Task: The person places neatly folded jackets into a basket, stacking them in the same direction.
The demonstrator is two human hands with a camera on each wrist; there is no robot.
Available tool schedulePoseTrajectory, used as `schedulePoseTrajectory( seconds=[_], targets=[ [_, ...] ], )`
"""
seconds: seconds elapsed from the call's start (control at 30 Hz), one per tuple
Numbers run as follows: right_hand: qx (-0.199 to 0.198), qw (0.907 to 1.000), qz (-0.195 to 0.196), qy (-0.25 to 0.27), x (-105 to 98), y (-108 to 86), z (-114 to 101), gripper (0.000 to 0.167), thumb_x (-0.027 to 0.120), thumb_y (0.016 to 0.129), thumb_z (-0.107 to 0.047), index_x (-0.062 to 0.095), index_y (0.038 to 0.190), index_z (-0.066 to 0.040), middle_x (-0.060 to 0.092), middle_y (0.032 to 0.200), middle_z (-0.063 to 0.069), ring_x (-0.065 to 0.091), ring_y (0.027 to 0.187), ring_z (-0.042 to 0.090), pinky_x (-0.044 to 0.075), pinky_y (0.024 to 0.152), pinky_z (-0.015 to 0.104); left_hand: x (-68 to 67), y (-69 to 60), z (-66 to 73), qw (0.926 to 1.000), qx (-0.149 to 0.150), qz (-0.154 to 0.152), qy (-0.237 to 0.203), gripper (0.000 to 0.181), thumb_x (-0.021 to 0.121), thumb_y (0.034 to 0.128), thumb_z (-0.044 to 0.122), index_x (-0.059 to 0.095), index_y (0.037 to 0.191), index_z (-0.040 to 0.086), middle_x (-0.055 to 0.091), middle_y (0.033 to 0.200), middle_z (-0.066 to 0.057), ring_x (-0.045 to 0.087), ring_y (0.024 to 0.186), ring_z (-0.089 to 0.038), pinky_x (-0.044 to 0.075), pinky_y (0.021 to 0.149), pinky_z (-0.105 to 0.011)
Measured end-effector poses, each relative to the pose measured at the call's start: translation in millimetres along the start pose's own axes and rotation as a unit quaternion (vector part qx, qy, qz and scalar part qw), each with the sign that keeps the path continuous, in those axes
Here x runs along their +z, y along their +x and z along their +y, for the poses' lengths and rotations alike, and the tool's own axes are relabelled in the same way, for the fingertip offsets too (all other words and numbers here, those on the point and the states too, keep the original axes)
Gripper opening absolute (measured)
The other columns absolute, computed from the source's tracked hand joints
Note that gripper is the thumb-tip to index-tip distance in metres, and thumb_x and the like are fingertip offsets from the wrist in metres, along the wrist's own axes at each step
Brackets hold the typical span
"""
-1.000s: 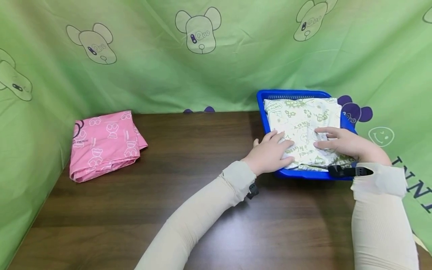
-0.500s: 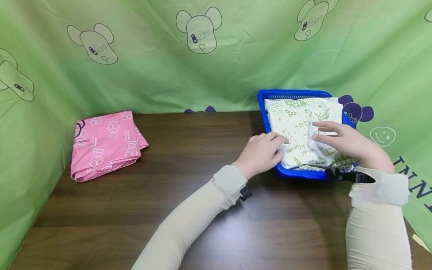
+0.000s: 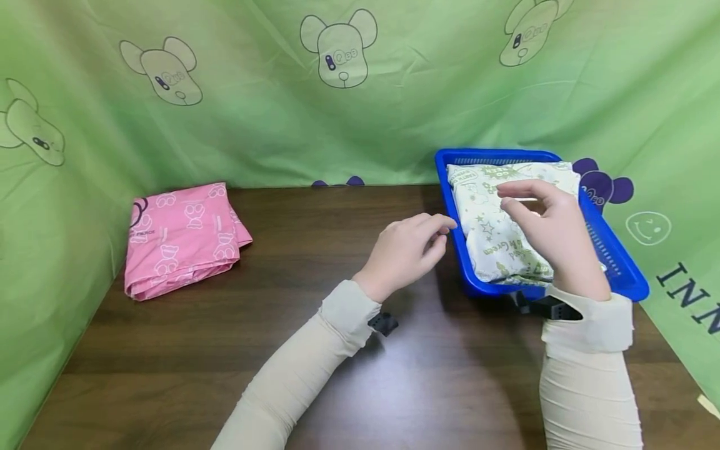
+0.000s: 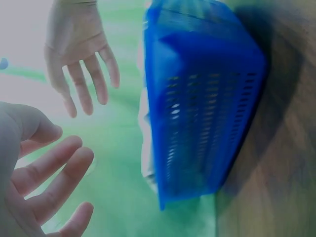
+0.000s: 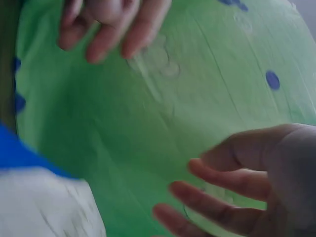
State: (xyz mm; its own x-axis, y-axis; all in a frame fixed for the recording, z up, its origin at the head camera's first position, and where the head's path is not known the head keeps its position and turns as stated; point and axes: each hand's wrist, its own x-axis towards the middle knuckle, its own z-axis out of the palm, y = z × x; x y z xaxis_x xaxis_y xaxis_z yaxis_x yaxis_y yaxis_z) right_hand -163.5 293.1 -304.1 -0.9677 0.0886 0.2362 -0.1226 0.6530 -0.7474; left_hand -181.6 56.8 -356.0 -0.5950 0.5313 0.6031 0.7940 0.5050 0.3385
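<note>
A folded white cloth with green print (image 3: 495, 231) lies inside the blue plastic basket (image 3: 619, 265) at the right of the table. My right hand (image 3: 554, 231) hovers above that cloth with loosely bent fingers and holds nothing; in the right wrist view the cloth (image 5: 44, 205) shows at the lower left, apart from the fingers. Just left of the basket is my left hand (image 3: 407, 250), its fingers relaxed and nothing in them. In the left wrist view, the left hand (image 4: 49, 182) is apart from the basket's slotted side (image 4: 207, 113).
A folded pink cloth with white print (image 3: 182, 240) lies at the table's far left. Green fabric with bear figures (image 3: 253, 125) hangs along the back and both sides. The brown wooden table (image 3: 315, 244) runs between the pink cloth and the basket.
Both hands have come off the white cloth. The left hand has drawn back leftward past the basket rim, while the right has lifted and shifted left. The pink cloth stays in place.
</note>
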Motion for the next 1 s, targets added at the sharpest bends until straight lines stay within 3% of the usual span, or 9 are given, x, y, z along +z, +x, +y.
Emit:
schedulePoseTrajectory(
  seconds=[0.17,0.33,0.63,0.87,1.0],
  targets=[
    [-0.045,0.9939,0.039,0.093,28,-1.1,-20,0.026,0.061,0.099,-0.017,0.072,0.12,-0.005,0.067,0.11,-0.011,0.067,0.092,0.004,0.052,0.076,0.013,-21.0,-12.3,-11.1,0.9986,-0.008,0.049,-0.018,0.024,0.057,0.0971,0.007,0.072,0.115,0.011,0.071,0.098,0.003,0.062,0.079,-0.009,0.048,0.07,-0.021],
    [-0.081,0.9861,0.036,0.14,52,-0.6,-37,0.023,0.061,0.097,-0.01,0.073,0.114,-0.002,0.069,0.108,-0.01,0.068,0.089,0.006,0.053,0.075,0.014,-41.0,-27.7,-26.2,0.9954,-0.032,0.087,-0.023,0.023,0.058,0.0953,0.005,0.072,0.113,0.01,0.073,0.101,0.001,0.066,0.091,-0.01,0.052,0.078,-0.024],
    [-0.123,0.9706,0.018,0.206,98,0.0,-56,0.022,0.057,0.091,0.005,0.071,0.109,0.006,0.063,0.105,0.0,0.067,0.082,0.005,0.055,0.073,0.017,-74.9,-54.3,-53.1,0.9844,-0.068,0.161,-0.021,0.022,0.059,0.0955,0.004,0.071,0.114,0.007,0.073,0.101,-0.003,0.067,0.095,-0.015,0.054,0.085,-0.031],
    [-0.102,0.9672,-0.042,0.229,140,9.1,-63,0.027,0.054,0.09,0.006,0.069,0.113,0.003,0.066,0.112,0.014,0.069,0.081,0.009,0.059,0.075,0.028,-105.8,-74.3,-74.3,0.9767,-0.105,0.187,-0.013,0.022,0.061,0.0963,0.005,0.071,0.116,0.005,0.074,0.105,-0.007,0.067,0.097,-0.02,0.053,0.089,-0.036],
    [-0.067,0.9539,-0.07,0.284,164,14.3,-64,0.028,0.053,0.09,0.008,0.066,0.115,0.007,0.067,0.112,0.016,0.069,0.082,0.014,0.06,0.074,0.029,-124.0,-82.8,-87.0,0.9691,-0.121,0.214,-0.015,0.023,0.06,0.0954,0.002,0.071,0.116,0.001,0.074,0.104,-0.01,0.067,0.097,-0.024,0.052,0.091,-0.038]
  ],
)
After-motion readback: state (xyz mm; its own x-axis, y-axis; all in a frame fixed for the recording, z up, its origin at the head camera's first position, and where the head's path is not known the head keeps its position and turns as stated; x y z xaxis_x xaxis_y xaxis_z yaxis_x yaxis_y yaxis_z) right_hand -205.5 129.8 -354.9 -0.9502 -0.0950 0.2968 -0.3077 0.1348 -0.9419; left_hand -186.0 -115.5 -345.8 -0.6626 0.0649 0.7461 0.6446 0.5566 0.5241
